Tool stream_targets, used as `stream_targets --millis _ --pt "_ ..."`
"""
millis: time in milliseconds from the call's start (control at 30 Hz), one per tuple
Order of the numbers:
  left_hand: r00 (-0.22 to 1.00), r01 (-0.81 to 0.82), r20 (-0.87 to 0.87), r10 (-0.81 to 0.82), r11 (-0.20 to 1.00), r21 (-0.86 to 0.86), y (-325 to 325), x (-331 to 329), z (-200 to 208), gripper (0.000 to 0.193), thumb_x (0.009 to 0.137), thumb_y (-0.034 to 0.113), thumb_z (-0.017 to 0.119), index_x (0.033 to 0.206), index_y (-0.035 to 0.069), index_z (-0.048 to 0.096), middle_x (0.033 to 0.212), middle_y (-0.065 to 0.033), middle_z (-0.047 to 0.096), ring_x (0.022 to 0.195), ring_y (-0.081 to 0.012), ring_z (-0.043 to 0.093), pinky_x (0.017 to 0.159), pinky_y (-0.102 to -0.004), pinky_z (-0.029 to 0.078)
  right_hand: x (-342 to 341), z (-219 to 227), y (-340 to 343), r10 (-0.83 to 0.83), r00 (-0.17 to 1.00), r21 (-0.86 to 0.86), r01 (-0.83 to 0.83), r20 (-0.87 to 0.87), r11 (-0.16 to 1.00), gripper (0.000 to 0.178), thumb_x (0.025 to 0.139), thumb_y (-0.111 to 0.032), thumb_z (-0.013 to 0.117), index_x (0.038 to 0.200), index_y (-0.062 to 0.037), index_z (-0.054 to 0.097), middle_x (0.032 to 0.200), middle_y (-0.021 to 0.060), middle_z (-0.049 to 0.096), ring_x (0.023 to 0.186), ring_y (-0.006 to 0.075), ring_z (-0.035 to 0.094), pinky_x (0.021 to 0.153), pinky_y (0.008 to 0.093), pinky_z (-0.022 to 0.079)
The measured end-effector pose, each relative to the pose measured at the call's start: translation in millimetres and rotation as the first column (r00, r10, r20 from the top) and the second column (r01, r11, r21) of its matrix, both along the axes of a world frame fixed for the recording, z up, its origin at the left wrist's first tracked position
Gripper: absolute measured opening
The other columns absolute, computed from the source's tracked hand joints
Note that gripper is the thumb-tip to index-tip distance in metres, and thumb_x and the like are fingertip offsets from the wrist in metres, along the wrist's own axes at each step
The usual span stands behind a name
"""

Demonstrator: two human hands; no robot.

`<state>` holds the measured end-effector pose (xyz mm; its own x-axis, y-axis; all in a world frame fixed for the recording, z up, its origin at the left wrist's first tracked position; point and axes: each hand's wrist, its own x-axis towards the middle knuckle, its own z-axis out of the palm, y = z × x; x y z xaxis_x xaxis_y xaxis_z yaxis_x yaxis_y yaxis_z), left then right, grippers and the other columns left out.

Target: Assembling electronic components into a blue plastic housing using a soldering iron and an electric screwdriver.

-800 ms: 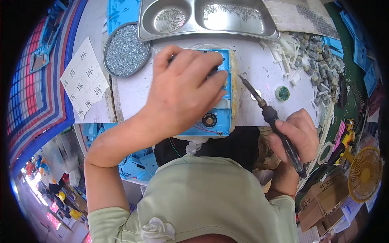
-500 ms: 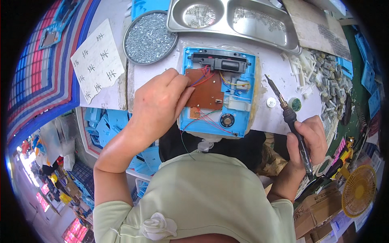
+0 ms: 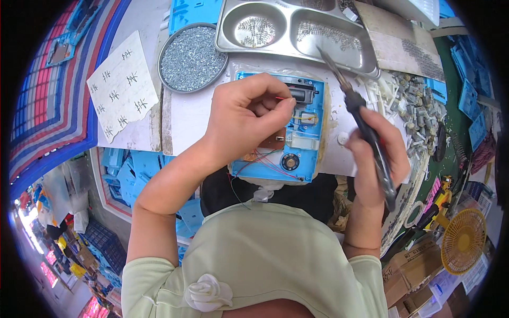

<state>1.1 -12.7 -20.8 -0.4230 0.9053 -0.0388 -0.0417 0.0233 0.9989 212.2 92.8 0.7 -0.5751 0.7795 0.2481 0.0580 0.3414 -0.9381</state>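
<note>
One white handwritten paper sheet (image 3: pixel 122 93) lies left of the round screw dish (image 3: pixel 192 57).

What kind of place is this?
Probably a small electronics assembly bench: the right hand holds a soldering iron, a blue wired casing lies open, and a dish of screws stands beside it.

A bare strip of tabletop (image 3: pixel 185 119) lies left of the blue housing (image 3: pixel 305 159); the screw dish (image 3: pixel 192 57) and steel tray (image 3: pixel 297 32) block the far edge, loose parts (image 3: pixel 419 106) the right.
</note>
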Motion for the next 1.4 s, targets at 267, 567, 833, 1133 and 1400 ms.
stream_targets --millis 267,567,833,1133,1400 --pt "0.978 0.087 0.201 -0.063 0.989 -0.115 -7 -8 1 0.006 0.097 0.003 0.068 0.102 -0.001 0.067 0.081 -0.0031 0.068 0.071 -0.0067 0.066 0.061 -0.0239 0.057 -64 -1 11 0.228 0.97 -0.162 -0.238 -0.08 0.958 0.06 0.083 0.009 0.076 0.139 -0.0004 0.058 0.111 0.0102 0.07 0.099 0.0165 0.07 0.09 0.0298 0.058" --pt "0.99 0.131 -0.023 -0.137 0.976 -0.177 -11 -7 11 0.007 0.099 0.0 0.061 0.105 -0.003 0.063 0.081 -0.0065 0.069 0.07 -0.0086 0.068 0.061 -0.0262 0.06 -71 -13 6 0.128 0.992 0.089 -0.126 -0.02 0.988 0.055 0.083 0.009 0.075 0.134 -0.0056 0.064 0.099 0.007 0.07 0.09 0.0135 0.069 0.082 0.0275 0.056" --pt "0.908 0.036 -0.416 -0.046 0.999 -0.032 -9 -7 4 0.006 0.096 0.0 0.066 0.099 -0.003 0.068 0.091 -0.0093 0.069 0.077 -0.0129 0.068 0.067 -0.0257 0.054 -70 -17 5 0.082 0.994 0.154 -0.071 -0.066 0.986 0.056 0.081 0.01 0.076 0.133 -0.0055 0.065 0.093 0.0058 0.069 0.084 0.0124 0.067 0.077 0.026 0.055" --pt "0.876 0.008 -0.483 -0.003 1.0 0.007 -8 -8 -2 0.005 0.091 0.001 0.071 0.095 -0.002 0.071 0.091 -0.0094 0.068 0.08 -0.0175 0.065 0.071 -0.0281 0.051 -69 -19 3 0.129 0.992 0.102 -0.126 -0.019 0.987 0.056 0.081 0.009 0.076 0.134 -0.0047 0.063 0.102 0.0081 0.069 0.09 0.0151 0.069 0.081 0.028 0.056" --pt "0.876 0.02 -0.482 -0.005 0.999 0.026 -10 -6 0 0.006 0.088 -0.001 0.072 0.095 -0.002 0.071 0.1 -0.0091 0.059 0.084 -0.0158 0.061 0.071 -0.0255 0.049 -66 -14 3 0.167 0.984 0.005 -0.168 0.054 0.986 0.06 0.083 0.013 0.074 0.138 -0.0036 0.058 0.107 0.0072 0.067 0.096 0.0136 0.068 0.087 0.0276 0.056"
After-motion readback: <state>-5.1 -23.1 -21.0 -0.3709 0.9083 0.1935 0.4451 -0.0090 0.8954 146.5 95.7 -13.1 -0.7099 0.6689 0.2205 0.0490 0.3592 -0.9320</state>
